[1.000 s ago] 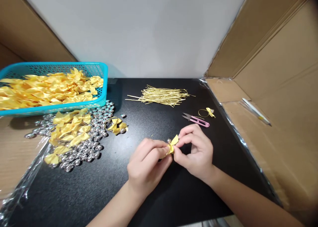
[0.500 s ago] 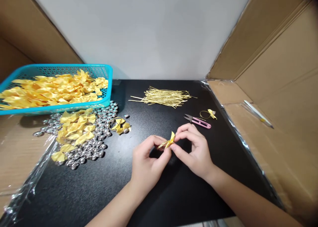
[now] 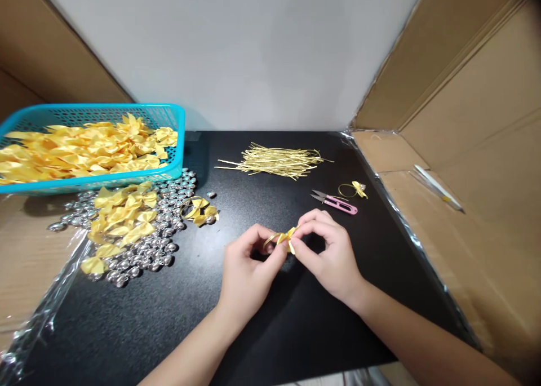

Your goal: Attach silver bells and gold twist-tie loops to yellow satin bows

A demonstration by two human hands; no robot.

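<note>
Over the black table, my left hand pinches a yellow ribbon bow between thumb and fingers. A thin gold tie loops out from the bow beside my left fingertips. From the other side my right hand is closed, its thumb and fingertips gripping the same bow. My fingers hide part of the bow and most of the tie. Beyond my right hand lie pink thread snips and a small bow with a looped gold tie and silver bell.
A turquoise basket full of yellow bows stands back left. Before it lie silver bells, a heap of loose bows and several tied bows. Gold ties lie at the back. A white pen-like tool rests on cardboard right.
The bow between my fingers has turned, its upright tail now lower and one end pointing down. Both hands stay nearly in place. The view has shifted slightly.
</note>
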